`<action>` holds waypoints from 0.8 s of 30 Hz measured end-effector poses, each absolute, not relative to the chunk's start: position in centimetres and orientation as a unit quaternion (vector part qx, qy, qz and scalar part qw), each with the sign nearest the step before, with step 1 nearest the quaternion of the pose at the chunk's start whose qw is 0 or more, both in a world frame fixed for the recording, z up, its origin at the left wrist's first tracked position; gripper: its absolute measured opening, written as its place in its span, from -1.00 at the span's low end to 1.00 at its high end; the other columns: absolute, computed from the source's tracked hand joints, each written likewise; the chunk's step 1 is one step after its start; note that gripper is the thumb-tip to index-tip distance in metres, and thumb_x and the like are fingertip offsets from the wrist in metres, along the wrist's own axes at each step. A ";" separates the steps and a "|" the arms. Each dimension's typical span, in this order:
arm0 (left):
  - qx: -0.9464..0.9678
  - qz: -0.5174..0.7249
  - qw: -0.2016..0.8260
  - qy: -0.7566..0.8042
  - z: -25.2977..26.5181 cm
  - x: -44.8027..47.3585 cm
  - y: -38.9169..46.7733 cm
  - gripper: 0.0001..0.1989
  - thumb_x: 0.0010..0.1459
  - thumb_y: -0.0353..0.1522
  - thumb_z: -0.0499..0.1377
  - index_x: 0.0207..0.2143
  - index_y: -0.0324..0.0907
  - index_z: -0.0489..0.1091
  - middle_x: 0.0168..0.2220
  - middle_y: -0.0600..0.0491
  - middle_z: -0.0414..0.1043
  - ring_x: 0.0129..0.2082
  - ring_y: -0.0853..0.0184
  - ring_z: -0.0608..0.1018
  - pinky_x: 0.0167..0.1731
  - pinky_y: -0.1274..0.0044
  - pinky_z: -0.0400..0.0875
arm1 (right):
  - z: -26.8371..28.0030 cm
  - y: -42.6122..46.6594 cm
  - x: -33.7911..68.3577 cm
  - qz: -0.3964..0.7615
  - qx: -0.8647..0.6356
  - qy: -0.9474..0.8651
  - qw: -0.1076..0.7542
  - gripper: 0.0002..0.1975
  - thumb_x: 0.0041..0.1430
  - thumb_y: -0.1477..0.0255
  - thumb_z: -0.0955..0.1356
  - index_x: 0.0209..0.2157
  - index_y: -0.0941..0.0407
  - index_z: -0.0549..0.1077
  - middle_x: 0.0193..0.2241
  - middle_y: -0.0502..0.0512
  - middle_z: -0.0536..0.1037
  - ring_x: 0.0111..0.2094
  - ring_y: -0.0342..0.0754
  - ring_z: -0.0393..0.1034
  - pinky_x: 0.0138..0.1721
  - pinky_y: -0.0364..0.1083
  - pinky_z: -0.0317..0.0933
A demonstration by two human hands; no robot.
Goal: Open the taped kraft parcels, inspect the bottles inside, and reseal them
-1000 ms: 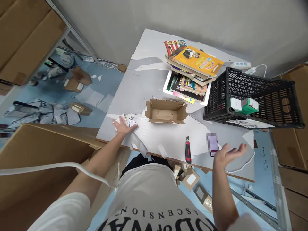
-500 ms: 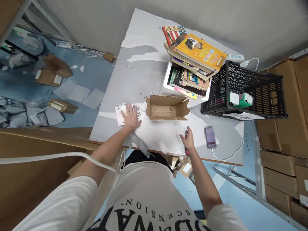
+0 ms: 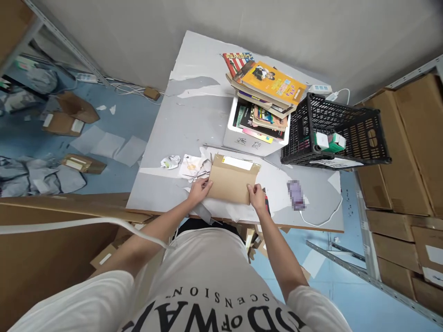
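A brown cardboard box (image 3: 231,182) is tipped towards me, with a flat face and a white label strip (image 3: 238,163) along its far edge. My left hand (image 3: 200,191) grips its left side, thumb on the cardboard. On the opposite side my right hand (image 3: 256,197) holds the right edge between thumb and fingers. Crumpled white paper (image 3: 193,166) lies by the box's far left corner, and a smaller crumpled piece (image 3: 170,161) sits further left. Partly hidden beside my right wrist is a red and black object (image 3: 266,203) whose kind I cannot make out.
Behind the box stands a white bin (image 3: 254,144) heaped with books (image 3: 273,83). A black plastic crate (image 3: 341,133) is to its right, with small boxes inside. A phone-like blurred object (image 3: 296,194) on a white cable lies at the table's right. A white cable (image 3: 86,225) crosses my left arm.
The box, earlier standing with its open inside facing up, is now turned to show a closed, labelled face. Both hands have moved inward onto it. The white paper is more crumpled.
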State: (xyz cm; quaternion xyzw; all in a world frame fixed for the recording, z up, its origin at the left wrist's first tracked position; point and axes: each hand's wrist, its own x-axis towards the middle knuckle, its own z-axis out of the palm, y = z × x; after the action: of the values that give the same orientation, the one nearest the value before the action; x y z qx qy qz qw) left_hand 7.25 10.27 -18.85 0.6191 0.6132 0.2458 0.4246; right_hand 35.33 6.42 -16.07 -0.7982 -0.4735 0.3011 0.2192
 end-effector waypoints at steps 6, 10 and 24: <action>0.620 0.175 0.446 0.621 -19.9 6.9 10.1 -0.49 0.20 -0.13 -0.11 -0.10 -0.25 0.48 -0.14 -0.12 0.52 -0.13 0.16 0.52 -0.05 0.32 0.38 | -17.8 4.8 36.1 0.371 -0.780 -0.428 0.267 -0.65 0.19 0.11 0.14 -0.33 0.08 0.34 -0.30 0.16 0.52 -0.29 0.02 0.40 -0.18 0.02 0.27; 0.616 0.149 0.496 0.593 -20.5 4.7 8.7 -0.39 0.01 -0.30 0.04 0.15 -0.27 0.28 0.12 -0.15 0.36 0.03 0.16 0.48 0.01 0.34 0.37 | -19.4 1.4 37.7 0.419 -0.736 -0.438 0.300 -0.65 0.07 0.36 0.22 -0.09 0.14 0.36 -0.04 0.26 0.47 -0.12 0.03 0.42 -0.01 0.09 0.26; 0.592 0.250 0.478 0.600 -14.5 6.9 6.1 -0.46 0.04 -0.05 0.16 -0.02 -0.20 0.29 0.01 -0.12 0.44 0.00 0.16 0.49 -0.12 0.38 0.46 | -13.1 -1.2 35.6 0.358 -0.759 -0.484 0.248 -0.71 0.17 0.07 0.19 -0.35 0.02 0.20 -0.43 0.08 0.47 -0.35 0.08 0.37 -0.30 -0.01 0.20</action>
State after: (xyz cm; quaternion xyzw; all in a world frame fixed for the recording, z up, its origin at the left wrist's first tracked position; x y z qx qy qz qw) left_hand 6.95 6.09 -14.51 0.5916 0.5995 0.2500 0.4775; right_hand 35.60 -1.16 -13.13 -0.7588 -0.4845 0.3579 0.2480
